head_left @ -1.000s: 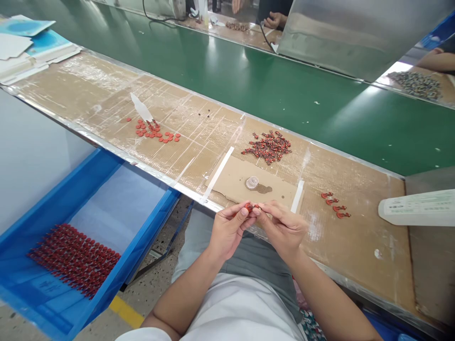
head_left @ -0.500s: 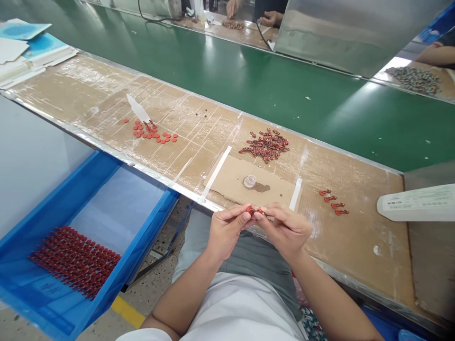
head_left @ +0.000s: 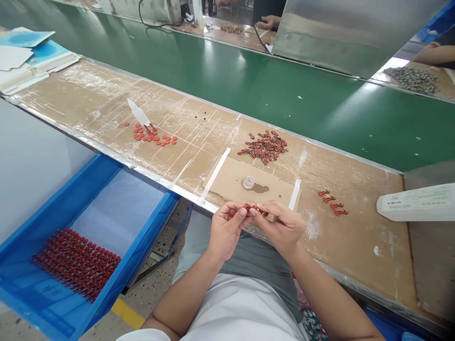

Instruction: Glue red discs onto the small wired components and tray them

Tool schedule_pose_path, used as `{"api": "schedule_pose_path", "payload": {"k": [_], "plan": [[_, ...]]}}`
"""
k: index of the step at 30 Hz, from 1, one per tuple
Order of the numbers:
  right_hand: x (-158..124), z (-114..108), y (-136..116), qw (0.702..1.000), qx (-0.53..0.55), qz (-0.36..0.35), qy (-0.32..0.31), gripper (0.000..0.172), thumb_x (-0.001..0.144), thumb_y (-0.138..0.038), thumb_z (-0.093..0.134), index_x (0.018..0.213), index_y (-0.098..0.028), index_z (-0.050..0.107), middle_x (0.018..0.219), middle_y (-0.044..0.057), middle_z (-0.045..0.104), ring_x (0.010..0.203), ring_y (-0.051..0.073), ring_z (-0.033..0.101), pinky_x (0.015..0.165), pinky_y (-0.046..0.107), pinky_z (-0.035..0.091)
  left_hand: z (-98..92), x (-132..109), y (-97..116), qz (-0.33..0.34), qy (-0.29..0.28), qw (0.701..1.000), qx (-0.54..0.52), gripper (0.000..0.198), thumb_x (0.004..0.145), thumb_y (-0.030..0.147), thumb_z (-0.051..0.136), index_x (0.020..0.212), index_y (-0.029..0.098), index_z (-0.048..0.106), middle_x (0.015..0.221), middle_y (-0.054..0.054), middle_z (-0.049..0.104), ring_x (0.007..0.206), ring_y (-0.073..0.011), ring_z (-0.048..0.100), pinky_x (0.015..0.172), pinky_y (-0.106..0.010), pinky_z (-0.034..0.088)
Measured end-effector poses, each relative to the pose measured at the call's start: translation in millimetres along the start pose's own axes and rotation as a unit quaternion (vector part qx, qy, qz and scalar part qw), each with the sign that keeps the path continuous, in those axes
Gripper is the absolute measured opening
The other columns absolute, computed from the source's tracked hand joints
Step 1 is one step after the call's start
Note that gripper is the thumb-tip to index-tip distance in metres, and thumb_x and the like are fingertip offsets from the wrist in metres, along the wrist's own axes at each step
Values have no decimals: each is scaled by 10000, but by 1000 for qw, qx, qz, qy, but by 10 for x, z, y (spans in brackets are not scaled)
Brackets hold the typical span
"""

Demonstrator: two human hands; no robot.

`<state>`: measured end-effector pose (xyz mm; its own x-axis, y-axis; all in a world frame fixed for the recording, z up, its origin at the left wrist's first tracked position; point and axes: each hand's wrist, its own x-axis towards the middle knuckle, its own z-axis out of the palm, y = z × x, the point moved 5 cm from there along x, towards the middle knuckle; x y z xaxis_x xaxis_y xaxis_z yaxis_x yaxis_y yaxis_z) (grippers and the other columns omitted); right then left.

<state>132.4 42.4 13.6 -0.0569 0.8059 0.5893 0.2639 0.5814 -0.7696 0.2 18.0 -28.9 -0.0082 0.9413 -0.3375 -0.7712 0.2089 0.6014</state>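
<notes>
Close together at the table's front edge, my left hand [head_left: 227, 229] and my right hand [head_left: 282, 226] both pinch a small red piece [head_left: 251, 208] between their fingertips. Just beyond them a small clear cup [head_left: 248, 182] stands on a taped cardboard sheet [head_left: 231, 176], beside a dark wet stain. Behind the sheet lies a pile of small red and dark parts [head_left: 265, 147]. Several red discs [head_left: 154, 137] are scattered to the left, near a white pointed strip [head_left: 138, 112]. On the right, several red assembled pieces [head_left: 333, 203] form a short row.
A blue bin [head_left: 142, 232] at the lower left holds rows of red pieces [head_left: 76, 263]. A white bottle [head_left: 415, 202] lies at the right. Beyond the table runs a green belt [head_left: 249, 80]. Boards [head_left: 35, 52] are stacked at far left. Across the belt, a person's hand [head_left: 268, 22] shows.
The fingers of both hands have shifted slightly around the red piece, and my right hand has moved a little left. Across the belt, another person's hand has moved away from a small pile.
</notes>
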Motion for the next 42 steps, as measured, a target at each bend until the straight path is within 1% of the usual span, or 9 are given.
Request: {"api": "schedule_pose_path", "payload": {"k": [3,7,14,17,21,26,31,34,42], "plan": [[6,9,4,1000,-13,-7,1,328,716,-90,774,979,-282,735,800,13,752,622,138,664,583,276,568,-8,3,6,4,5,1000,5,128,741,220,793,809,169,696,855,-14,761,808,-98,715,804,-204,568],[25,1,1,1000,-22,-7,15,256,716,-130,779,925,-272,738,740,11,738,597,142,652,558,274,556,-14,3,23,10,10,999,29,169,700,229,823,816,168,716,870,-30,764,829,-135,723,834,-266,582],[-70,20,100,995,22,82,57,147,714,-184,786,836,-237,721,642,-11,654,504,98,545,460,227,453,12,-9,26,50,1,997,65,123,697,213,818,788,187,739,870,-33,764,868,-159,719,806,-278,590],[-124,34,129,990,48,110,78,129,717,-184,783,817,-229,716,654,-10,655,527,101,560,480,229,464,39,-24,29,65,-9,995,70,91,715,206,803,783,197,743,869,-27,760,879,-156,712,797,-269,586],[-150,23,141,987,54,119,93,104,722,-214,780,798,-218,709,641,-6,649,547,121,591,491,244,489,63,-37,45,73,-9,994,87,96,703,232,812,761,198,744,865,-31,752,874,-170,706,771,-281,587],[-135,-4,121,988,65,108,91,114,723,-211,781,804,-218,701,643,-6,655,556,128,604,492,253,498,81,-39,44,73,-9,993,98,114,702,245,814,770,194,739,881,-38,753,879,-173,705,774,-280,581],[-129,7,105,988,79,104,87,167,729,-191,783,870,-249,714,763,25,723,662,160,660,568,297,549,74,-35,-14,46,7,997,69,121,723,242,801,809,195,731,858,-23,760,834,-144,712,806,-270,574],[-130,16,108,986,91,105,87,208,728,-173,785,905,-261,721,808,25,739,675,159,670,584,301,556,71,-32,-19,53,13,997,58,114,735,230,792,826,193,733,878,-25,764,850,-137,712,819,-257,570],[-126,4,115,985,104,107,87,225,718,-142,787,907,-251,731,817,30,744,696,168,680,603,310,563,67,-21,-22,62,14,996,61,117,729,217,796,834,197,749,892,-32,772,884,-162,721,856,-287,574]]}}
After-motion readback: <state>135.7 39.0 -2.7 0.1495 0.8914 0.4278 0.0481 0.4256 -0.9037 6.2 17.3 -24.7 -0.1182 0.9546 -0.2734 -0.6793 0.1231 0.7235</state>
